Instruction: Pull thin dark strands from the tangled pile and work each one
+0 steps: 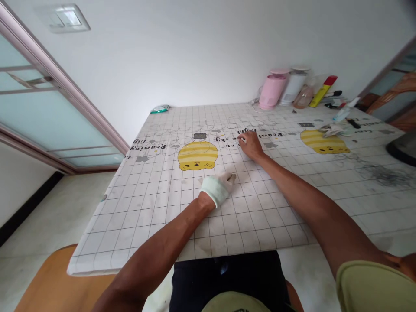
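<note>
My left hand (224,184) wears a pale glove with a mint-green cuff. Its fingers are curled closed above the checked tablecloth (152,208), and anything inside them is hidden. Bare and further forward, my right hand (250,143) has its fingertips drawn together in a pinch over the cloth's printed lettering. Whatever it may pinch is too fine to make out. Thin grey loops of what looks like thread or wire (227,123) spread across the cloth beyond both hands. On the right lies a dark tangle (383,173) of similar fine strands.
Along the wall stand a pink cylindrical device (273,91), a white one (293,89), a clear bottle (303,97) and a yellow can with a red cap (323,92). A crumpled glove or cloth (334,130) lies nearer. A green-edged packet (160,108) rests at the back left corner.
</note>
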`<state>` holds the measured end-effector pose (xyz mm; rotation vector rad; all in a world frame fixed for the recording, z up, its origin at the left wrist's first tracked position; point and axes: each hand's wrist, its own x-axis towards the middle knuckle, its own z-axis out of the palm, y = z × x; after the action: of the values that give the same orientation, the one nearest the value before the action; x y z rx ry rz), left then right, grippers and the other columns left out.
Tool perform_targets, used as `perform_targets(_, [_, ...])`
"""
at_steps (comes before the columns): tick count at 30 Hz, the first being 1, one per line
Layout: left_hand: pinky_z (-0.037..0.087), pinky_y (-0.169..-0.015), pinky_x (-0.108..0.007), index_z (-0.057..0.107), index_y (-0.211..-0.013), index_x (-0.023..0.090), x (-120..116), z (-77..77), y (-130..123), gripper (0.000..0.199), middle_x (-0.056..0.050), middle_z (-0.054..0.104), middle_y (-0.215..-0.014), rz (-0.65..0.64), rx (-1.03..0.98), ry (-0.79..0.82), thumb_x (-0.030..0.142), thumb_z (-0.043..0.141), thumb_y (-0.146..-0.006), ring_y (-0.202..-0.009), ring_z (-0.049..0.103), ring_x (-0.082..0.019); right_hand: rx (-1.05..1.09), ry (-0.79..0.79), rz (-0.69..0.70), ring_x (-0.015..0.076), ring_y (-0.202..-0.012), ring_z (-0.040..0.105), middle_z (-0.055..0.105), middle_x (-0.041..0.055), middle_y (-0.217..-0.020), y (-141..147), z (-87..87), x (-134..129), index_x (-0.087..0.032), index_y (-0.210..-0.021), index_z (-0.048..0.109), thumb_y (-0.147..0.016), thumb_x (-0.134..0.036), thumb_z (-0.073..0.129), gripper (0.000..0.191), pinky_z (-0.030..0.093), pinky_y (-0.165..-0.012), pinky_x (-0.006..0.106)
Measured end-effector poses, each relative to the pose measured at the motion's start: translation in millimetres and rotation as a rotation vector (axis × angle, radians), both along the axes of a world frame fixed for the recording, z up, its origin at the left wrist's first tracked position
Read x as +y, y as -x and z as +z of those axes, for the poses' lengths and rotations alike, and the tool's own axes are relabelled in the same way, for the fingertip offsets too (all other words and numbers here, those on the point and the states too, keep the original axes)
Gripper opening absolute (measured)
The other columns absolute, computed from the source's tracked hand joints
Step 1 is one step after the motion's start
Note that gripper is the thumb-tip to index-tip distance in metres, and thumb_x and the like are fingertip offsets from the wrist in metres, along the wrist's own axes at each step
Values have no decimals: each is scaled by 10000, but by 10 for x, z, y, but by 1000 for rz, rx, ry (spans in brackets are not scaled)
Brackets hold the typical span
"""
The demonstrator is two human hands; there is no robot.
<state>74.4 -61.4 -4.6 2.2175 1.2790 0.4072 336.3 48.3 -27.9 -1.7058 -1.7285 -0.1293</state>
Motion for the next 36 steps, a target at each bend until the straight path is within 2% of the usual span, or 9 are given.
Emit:
perform_targets(4, [498, -764, -337, 794, -985, 267, 3, 54, 28, 321, -77, 763, -880, 8, 63, -58, 447, 533, -1039, -874, 713, -249, 36, -35, 16, 318, -1055, 631, 719, 144, -1032, -219, 98, -518, -226, -986, 748, -944, -214, 560, 193, 514, -960, 478])
perform_targets(10, [495, -711, -309, 780, -1018, 260, 52, 160, -7, 364, -52, 789, -885, 42, 88, 58, 476, 488, -1029, -786, 714, -221, 82, -22, -24, 229, -881, 667, 715, 93, -1009, -725, 197, -1820, -225, -1004, 730, -958, -267, 553, 188, 550, -762, 362])
perform_targets(16, [503, -658, -342, 741, -905, 258, 81, 159, -53, 410, -42, 746, -724, 72, 89, 107, 515, 438, -1007, -709, 698, -249, -42, -13, -400, 288, -911, 680, 747, 132, -1012, -1657, 311, -3058, -225, -966, 748, -931, -297, 546, 218, 556, -849, 455])
perform_targets(20, [499, -688, -343, 714, -843, 264, 104, 136, -41, 416, -41, 740, -728, 56, 129, 91, 532, 431, -990, -759, 705, -257, -117, 39, -606, 355, -949, 671, 748, 179, -1014, -2309, 339, -3602, -222, -952, 758, -895, -273, 538, 232, 523, -911, 540])
perform_targets(22, [496, -721, -342, 717, -831, 267, 113, 132, -33, 418, -44, 753, -765, 47, 145, 69, 533, 433, -984, -807, 709, -264, -129, 44, -615, 358, -960, 664, 744, 185, -1016, -2470, 321, -3708, -221, -946, 760, -899, -279, 537, 236, 512, -923, 539])
perform_targets(25, [488, -747, -339, 742, -853, 272, 110, 142, -22, 416, -46, 771, -806, 43, 165, 29, 529, 440, -978, -874, 713, -281, -134, 69, -563, 333, -950, 649, 736, 170, -1003, -2482, 254, -3619, -214, -944, 757, -901, -291, 532, 241, 512, -916, 512])
perform_targets(28, [482, -769, -337, 764, -884, 275, 93, 162, -11, 412, -46, 786, -835, 37, 177, -3, 521, 447, -977, -904, 715, -287, -157, 107, -532, 315, -945, 625, 717, 159, -968, -2357, 162, -3306, -202, -914, 740, -914, -309, 541, 226, 508, -896, 486])
perform_targets(32, [474, -792, -341, 772, -901, 278, 80, 178, 3, 403, -46, 803, -884, 15, 187, -29, 508, 450, -980, -904, 712, -285, -154, 173, -648, 329, -968, 588, 694, 185, -994, -2231, 65, -2807, -189, -858, 722, -883, -391, 666, 211, 500, -843, 462])
perform_targets(36, [459, -817, -349, 760, -935, 268, 69, 204, 2, 410, -57, 805, -927, 6, 207, -30, 506, 431, -990, -928, 708, -285, -145, 217, -686, 334, -994, 573, 675, 221, -1064, -2200, 49, -2542, -161, -840, 715, -894, -291, 639, 160, 491, -820, 448])
